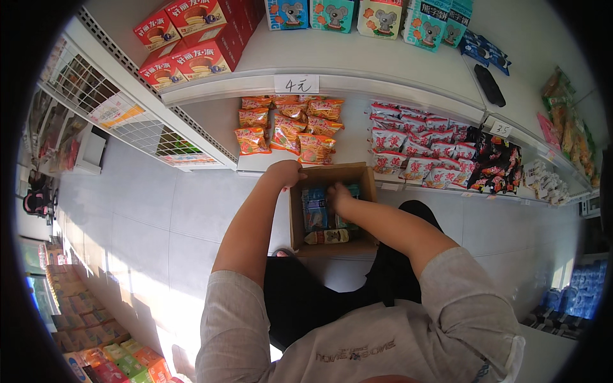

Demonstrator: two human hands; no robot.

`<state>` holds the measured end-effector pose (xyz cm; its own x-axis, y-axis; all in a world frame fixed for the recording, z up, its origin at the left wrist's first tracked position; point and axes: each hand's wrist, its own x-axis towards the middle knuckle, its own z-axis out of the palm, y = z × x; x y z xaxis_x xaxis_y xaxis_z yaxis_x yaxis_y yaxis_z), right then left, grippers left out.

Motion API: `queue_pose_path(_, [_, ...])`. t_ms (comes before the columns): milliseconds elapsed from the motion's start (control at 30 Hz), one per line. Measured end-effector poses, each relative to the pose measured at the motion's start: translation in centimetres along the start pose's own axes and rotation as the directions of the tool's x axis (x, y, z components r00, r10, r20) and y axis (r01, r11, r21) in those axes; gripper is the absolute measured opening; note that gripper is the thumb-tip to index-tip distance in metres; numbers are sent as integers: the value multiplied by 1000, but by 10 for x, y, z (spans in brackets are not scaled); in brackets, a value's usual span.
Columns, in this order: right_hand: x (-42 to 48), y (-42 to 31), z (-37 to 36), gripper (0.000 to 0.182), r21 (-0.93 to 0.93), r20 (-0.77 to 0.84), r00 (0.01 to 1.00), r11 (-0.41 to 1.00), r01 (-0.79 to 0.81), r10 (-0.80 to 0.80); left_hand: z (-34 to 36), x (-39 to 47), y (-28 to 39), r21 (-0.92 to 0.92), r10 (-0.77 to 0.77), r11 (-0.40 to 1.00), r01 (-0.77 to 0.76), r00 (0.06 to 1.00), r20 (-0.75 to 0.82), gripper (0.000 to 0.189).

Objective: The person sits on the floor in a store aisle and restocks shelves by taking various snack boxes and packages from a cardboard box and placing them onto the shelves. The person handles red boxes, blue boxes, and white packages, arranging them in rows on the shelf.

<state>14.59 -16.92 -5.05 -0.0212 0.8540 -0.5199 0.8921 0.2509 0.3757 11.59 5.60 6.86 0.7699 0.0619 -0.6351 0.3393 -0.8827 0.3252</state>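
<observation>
An open cardboard box stands between my knees, in front of the shelf's lower edge. My left hand grips the box's far left corner at the rim. Inside the box is my right hand, its fingers down among packets of koala-printed biscuits. A blue packet lies to its left, and a teal packet shows partly beside its fingers. Nearer to me, a cream packet lies crosswise. Whether the right fingers close on a packet is hidden.
Orange snack bags and red-and-white snack bags fill parts of the bottom shelf. Above, the shelf bears biscuit packets, red pie boxes and a black object. A wire-mesh rack panel stands left.
</observation>
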Motion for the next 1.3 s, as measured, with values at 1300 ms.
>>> queue_pose_path(1300, [-245, 83, -118, 54, 715, -16, 626, -429, 552, 780, -5, 6, -1, 1, -17, 1000, 17, 999, 33, 43])
